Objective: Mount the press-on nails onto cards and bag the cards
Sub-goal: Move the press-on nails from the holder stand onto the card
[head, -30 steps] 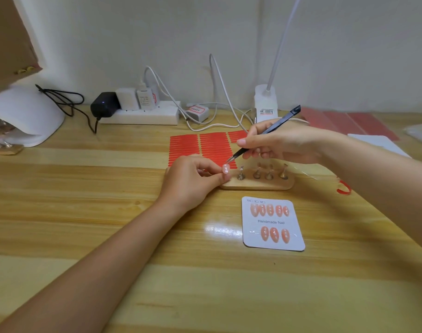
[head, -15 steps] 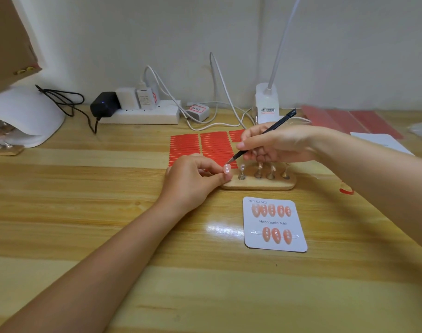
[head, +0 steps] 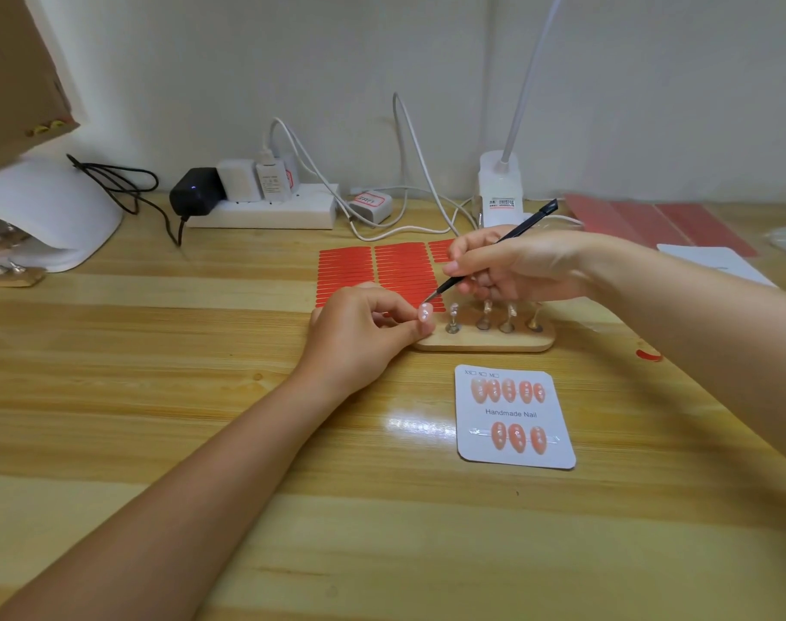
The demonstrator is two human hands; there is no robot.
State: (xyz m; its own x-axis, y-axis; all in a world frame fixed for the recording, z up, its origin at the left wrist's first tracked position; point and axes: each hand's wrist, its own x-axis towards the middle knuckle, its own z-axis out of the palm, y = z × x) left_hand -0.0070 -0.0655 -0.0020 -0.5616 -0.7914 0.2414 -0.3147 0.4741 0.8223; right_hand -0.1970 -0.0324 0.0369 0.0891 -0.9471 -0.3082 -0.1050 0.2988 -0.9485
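Note:
A white card (head: pixel 514 416) printed "Handmade Nail" lies on the wooden table (head: pixel 203 419), carrying several pink press-on nails in two rows. Behind it stands a wooden holder (head: pixel 485 340) with small metal stands. At the holder's left end, my left hand (head: pixel 359 333) pinches a pale pink nail (head: pixel 425 312) on its stand. My right hand (head: pixel 512 264) grips black tweezers (head: pixel 494 257), their tip touching the top of that nail. A red sheet of adhesive strips (head: pixel 377 271) lies behind my hands.
A white nail lamp (head: pixel 46 212) sits at the far left. A power strip (head: pixel 265 210) with plugs and cables lines the wall, beside a white desk lamp base (head: pixel 500 190). Red sheets (head: pixel 659 221) and white paper (head: pixel 718 262) lie at the right.
My right hand has tilted the tweezers slightly lower and shifted a little left; their tip stays at the nail. My left hand keeps the same pinch.

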